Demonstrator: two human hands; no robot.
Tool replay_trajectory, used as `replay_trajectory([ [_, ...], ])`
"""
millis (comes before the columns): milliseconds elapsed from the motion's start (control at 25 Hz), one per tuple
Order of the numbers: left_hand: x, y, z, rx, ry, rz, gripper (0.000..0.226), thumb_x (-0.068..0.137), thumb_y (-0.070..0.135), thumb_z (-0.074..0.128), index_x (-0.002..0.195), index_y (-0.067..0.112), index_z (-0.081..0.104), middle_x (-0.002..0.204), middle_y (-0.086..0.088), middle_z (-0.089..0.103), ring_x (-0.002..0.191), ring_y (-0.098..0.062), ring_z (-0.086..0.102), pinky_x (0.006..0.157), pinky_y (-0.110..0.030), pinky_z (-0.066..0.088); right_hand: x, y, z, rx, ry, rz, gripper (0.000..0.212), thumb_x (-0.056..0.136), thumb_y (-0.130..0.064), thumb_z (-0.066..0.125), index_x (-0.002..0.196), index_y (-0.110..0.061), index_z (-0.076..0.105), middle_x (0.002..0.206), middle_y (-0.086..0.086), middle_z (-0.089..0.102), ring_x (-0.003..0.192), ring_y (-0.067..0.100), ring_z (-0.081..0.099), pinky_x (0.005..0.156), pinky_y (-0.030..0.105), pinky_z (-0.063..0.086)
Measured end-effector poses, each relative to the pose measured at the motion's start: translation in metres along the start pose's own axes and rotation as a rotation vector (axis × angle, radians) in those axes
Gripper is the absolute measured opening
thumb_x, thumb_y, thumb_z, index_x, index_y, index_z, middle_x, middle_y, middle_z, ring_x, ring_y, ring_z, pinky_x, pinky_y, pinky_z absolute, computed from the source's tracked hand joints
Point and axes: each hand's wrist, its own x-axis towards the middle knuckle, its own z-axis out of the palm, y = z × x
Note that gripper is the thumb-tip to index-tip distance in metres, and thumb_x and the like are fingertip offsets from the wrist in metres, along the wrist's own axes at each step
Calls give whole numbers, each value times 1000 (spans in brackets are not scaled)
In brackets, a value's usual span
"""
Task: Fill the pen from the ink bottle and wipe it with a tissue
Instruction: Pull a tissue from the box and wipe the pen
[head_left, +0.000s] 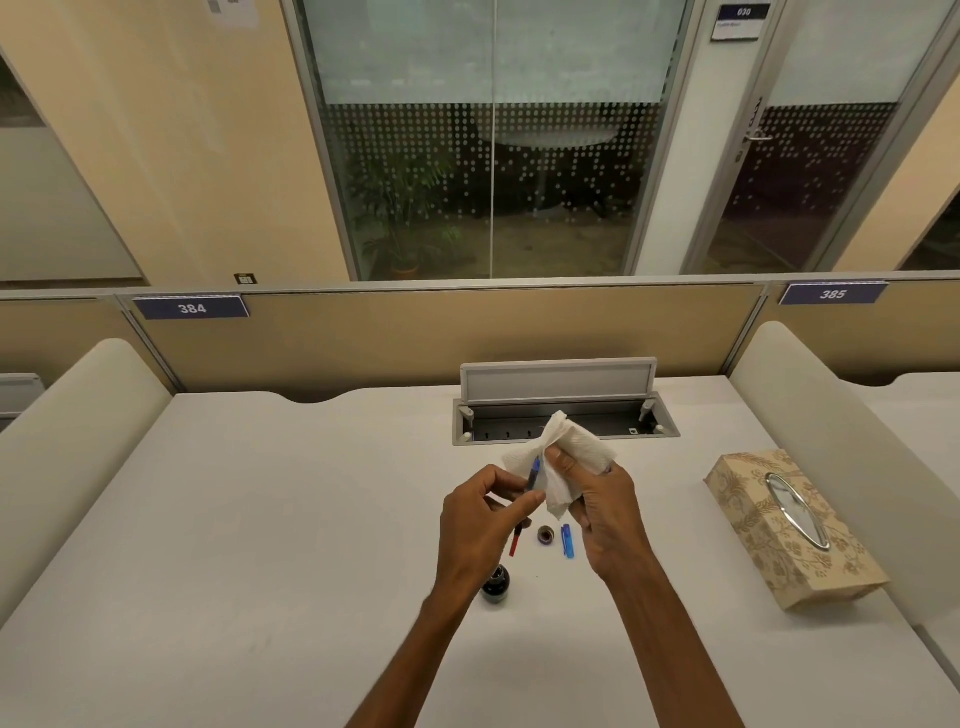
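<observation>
My left hand (480, 525) pinches a slim pen (533, 472) with a blue front section, held above the desk. The pen's tip points up into a white tissue (563, 452), which my right hand (597, 506) grips and presses around it. A red part (515, 541) shows below my left fingers; whether it belongs to the pen I cannot tell. The dark ink bottle (496, 586) stands open on the desk, partly behind my left wrist. Its round cap (546, 534) lies beyond it, beside a blue pen cap (568, 542).
A patterned tissue box (789, 525) lies at the right on the white desk (260, 519). An open cable tray (563, 415) with a raised lid sits at the back. Cream dividers stand on both sides, and a tan partition closes off the far edge.
</observation>
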Motion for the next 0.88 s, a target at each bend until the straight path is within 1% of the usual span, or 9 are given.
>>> replay_trajectory([
  [120, -2, -4, -5, -114, 14, -42, 25, 82, 30, 79, 99, 14, 71, 90, 0, 76, 71, -16, 77, 68, -20, 60, 3, 2, -8, 69, 19, 31, 25, 85, -15, 71, 105, -24, 58, 101, 2, 67, 91, 23, 67, 57, 20, 60],
  [200, -2, -6, -7, -177, 17, -56, 23, 84, 29, 77, 100, 14, 71, 91, -2, 76, 73, -16, 77, 69, -18, 60, 4, 3, -11, 68, 1, 42, 24, 88, -14, 68, 106, -26, 56, 102, 1, 66, 92, 24, 66, 60, 22, 60],
  [360, -2, -3, -8, -264, 8, -78, 26, 87, 31, 73, 109, 18, 73, 102, 2, 77, 96, -12, 74, 95, -31, 58, 2, 6, -8, 46, -11, 46, 22, 91, -13, 65, 108, -25, 57, 99, 2, 66, 86, 22, 66, 56, 19, 59],
  [480, -1, 2, -5, -339, -47, -120, 26, 89, 32, 71, 114, 26, 72, 124, 1, 72, 119, -17, 64, 109, -41, 48, 2, 9, -4, -26, -8, 28, 34, 89, -14, 67, 120, -15, 54, 103, 9, 64, 84, 22, 66, 56, 19, 58],
  [600, 0, 7, 0, -409, -94, -175, 21, 91, 28, 66, 112, 34, 67, 140, -3, 61, 131, -24, 55, 116, -46, 40, 1, 15, 3, -164, -6, 78, 26, 93, -24, 62, 116, -13, 58, 108, 14, 65, 93, 31, 64, 70, 35, 57],
  [720, 2, 4, 1, -593, -99, -259, 27, 94, 22, 61, 119, 15, 69, 127, -11, 69, 122, -29, 63, 111, -46, 46, -3, 20, 3, -175, -53, 167, 25, 100, -30, 49, 109, -10, 61, 110, 17, 63, 96, 36, 60, 85, 46, 54],
  [800, 3, 2, 0, -652, -93, -292, 27, 96, 23, 58, 118, 11, 70, 121, -10, 71, 116, -29, 66, 104, -44, 52, -9, 17, -2, -92, -130, 212, 29, 101, -32, 44, 99, -11, 64, 103, 20, 64, 83, 32, 57, 73, 41, 56],
  [840, 4, 1, -1, -679, -95, -309, 26, 97, 23, 57, 116, 13, 71, 118, -8, 72, 113, -28, 67, 98, -40, 55, -10, 16, -5, -81, -152, 218, 29, 101, -32, 43, 96, -14, 65, 101, 24, 65, 82, 37, 58, 77, 45, 57],
  [880, 5, -1, -2, -711, -103, -327, 24, 97, 24, 56, 113, 14, 72, 115, -5, 74, 111, -26, 68, 93, -36, 57, -10, 16, -6, -108, -153, 206, 29, 102, -30, 42, 95, -17, 66, 102, 28, 66, 85, 44, 59, 88, 52, 54],
])
